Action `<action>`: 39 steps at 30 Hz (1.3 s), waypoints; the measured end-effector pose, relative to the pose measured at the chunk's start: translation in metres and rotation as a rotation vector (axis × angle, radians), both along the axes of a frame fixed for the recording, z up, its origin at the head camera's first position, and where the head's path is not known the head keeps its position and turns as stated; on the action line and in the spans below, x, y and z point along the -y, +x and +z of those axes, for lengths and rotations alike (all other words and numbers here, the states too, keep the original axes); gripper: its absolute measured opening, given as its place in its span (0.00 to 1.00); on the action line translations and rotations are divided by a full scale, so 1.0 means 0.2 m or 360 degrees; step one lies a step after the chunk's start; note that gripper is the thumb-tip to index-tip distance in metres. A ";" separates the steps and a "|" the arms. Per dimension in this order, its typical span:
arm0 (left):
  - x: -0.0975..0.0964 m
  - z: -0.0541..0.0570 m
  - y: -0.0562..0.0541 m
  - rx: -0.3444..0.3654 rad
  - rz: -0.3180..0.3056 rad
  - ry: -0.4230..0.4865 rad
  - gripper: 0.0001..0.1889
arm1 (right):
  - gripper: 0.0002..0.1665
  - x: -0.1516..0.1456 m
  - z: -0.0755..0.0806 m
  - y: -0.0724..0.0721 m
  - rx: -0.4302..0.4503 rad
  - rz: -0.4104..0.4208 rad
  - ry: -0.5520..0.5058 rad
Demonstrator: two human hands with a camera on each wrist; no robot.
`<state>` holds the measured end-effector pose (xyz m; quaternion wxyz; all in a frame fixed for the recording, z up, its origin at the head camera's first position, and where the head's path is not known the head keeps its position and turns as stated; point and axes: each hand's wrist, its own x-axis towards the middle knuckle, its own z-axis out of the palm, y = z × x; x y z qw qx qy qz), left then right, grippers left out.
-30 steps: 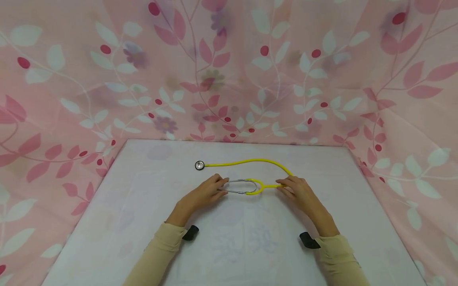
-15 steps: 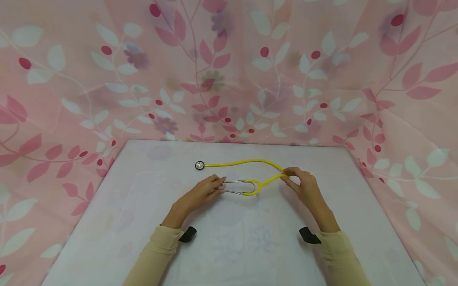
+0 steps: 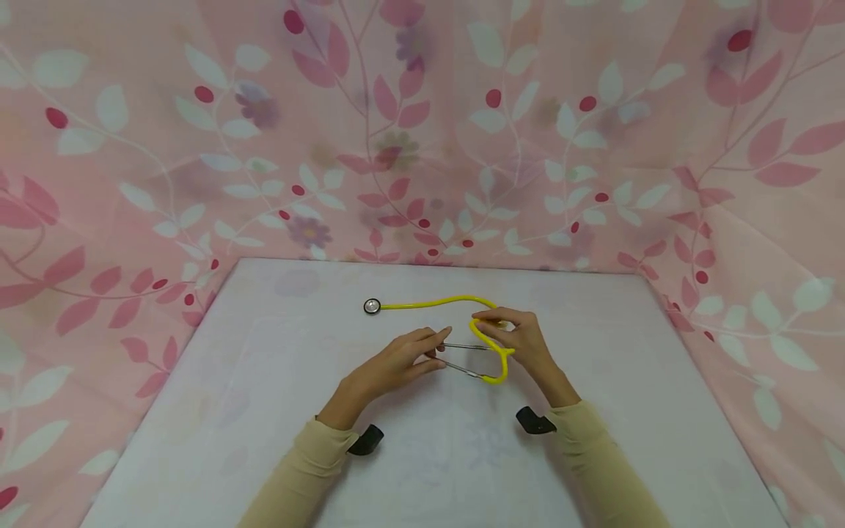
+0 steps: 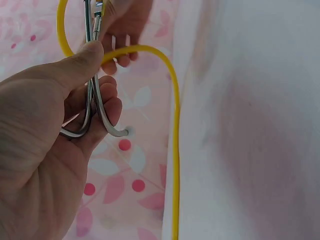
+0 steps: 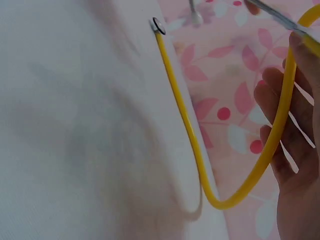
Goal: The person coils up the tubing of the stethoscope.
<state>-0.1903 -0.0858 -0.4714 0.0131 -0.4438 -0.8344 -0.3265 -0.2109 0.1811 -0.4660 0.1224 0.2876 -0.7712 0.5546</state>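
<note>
Stethoscope (image 3: 505, 364) spans the two hands: the left hand (image 3: 396, 359) pinches its metal ear tubes (image 4: 101, 106), and the right hand (image 3: 518, 337) grips the yellow tubing (image 5: 186, 117). Only the left wrist view shows the hooked ends (image 4: 119, 133) bending apart below the left hand's thumb (image 4: 92, 52); the head view hides them behind that hand. The chest piece (image 3: 372, 306), missed by the left wrist camera, lies on the surface (image 3: 436, 469) beyond the left hand.

Rm light soft, diffuse, bit dim. Flat white tabletop (image 3: 442, 462) greyish, w/ hazy shadow patches; smooth yellow tubing (image 5: 187, 120) casts blurry curved shadow, R wrist view. Faint glints on slim silvery metal tubes (image 4: 100, 103). Bare R hand (image 4: 131, 21) blurred, L wrist view.
</note>
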 end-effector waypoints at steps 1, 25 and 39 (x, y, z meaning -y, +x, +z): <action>-0.01 0.01 0.00 -0.0006 -0.0014 0.0015 0.35 | 0.08 0.02 0.00 0.01 0.0097 0.0015 -0.0029; -0.04 0.04 0.00 -0.0104 -0.0006 0.0173 0.28 | 0.12 0.13 -0.04 0.08 -0.0046 0.0455 0.0002; 0.01 -0.01 -0.06 -0.0410 0.0496 0.0225 0.26 | 0.18 0.20 -0.17 0.20 0.0005 -0.0123 0.0380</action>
